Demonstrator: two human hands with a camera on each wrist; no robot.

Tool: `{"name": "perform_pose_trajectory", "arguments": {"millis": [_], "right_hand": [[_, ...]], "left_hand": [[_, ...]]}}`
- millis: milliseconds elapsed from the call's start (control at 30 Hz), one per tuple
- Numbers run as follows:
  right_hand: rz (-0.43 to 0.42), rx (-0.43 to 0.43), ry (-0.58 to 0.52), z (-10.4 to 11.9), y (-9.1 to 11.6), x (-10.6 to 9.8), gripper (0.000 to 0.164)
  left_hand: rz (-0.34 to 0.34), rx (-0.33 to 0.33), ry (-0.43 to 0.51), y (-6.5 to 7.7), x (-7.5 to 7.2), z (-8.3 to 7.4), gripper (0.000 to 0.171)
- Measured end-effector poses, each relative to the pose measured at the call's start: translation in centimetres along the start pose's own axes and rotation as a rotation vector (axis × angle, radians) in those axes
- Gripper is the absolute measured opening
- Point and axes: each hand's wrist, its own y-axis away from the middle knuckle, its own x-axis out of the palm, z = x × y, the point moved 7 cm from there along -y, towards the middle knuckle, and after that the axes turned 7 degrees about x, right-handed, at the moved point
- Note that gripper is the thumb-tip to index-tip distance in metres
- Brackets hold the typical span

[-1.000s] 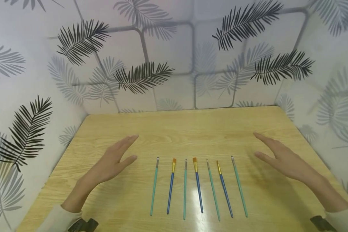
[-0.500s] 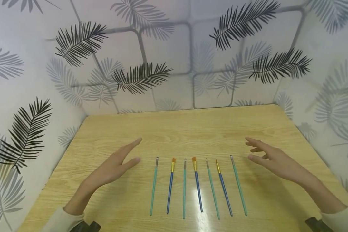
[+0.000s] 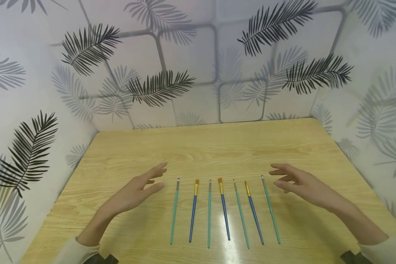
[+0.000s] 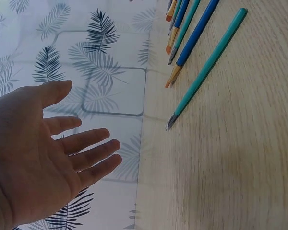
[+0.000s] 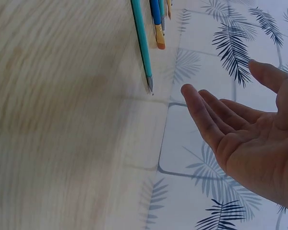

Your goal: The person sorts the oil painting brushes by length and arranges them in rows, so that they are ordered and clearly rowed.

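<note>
Several slim paintbrushes lie side by side in a row on the table, bristle ends pointing away. Teal handles alternate with blue ones. At the row's left end is a teal paintbrush (image 3: 174,216) (image 4: 209,64); beside it lies a blue paintbrush (image 3: 193,216) with a gold ferrule and orange bristles. Another teal paintbrush (image 3: 271,212) (image 5: 141,43) ends the row on the right. My left hand (image 3: 133,192) (image 4: 57,153) hovers left of the row, palm inward, fingers extended and holding nothing. My right hand (image 3: 305,187) (image 5: 254,134) hovers on the right, fingers loosely bent, also holding nothing.
The wooden table (image 3: 198,146) has a pale, glossy grain with a light reflection near the front. Behind it and on both sides rise walls (image 3: 198,55) covered in leaf-patterned paper. Dark straps (image 3: 100,259) show at both cuffs.
Both hands have moved inward toward the row of paintbrushes and slightly nearer the body. The fingers of both have bent a little more. The paintbrushes stay where they were.
</note>
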Motion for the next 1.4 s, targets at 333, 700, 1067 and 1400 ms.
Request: {"name": "perform_pose_trajectory", "arguments": {"millis": [333,700,1067,1400], "right_hand": [[0.088,0.028,-0.195,-1.1,-0.5,1.6,0.052],[0.141,0.014,-0.257,-0.8,-1.1,3.1,0.055],[0.163,0.057,-0.264,-0.6,-1.5,4.0,0.058],[0.192,0.084,-0.231,-0.7,-1.8,5.0,0.054]], "left_hand": [[0.049,-0.046,0.041,-0.4,1.4,0.0,0.056],[0.109,-0.063,0.137,-1.0,3.1,-0.3,0.054],[0.127,-0.072,0.153,-1.4,4.0,-0.2,0.055],[0.164,-0.026,0.122,-2.0,4.8,-0.8,0.054]]}}
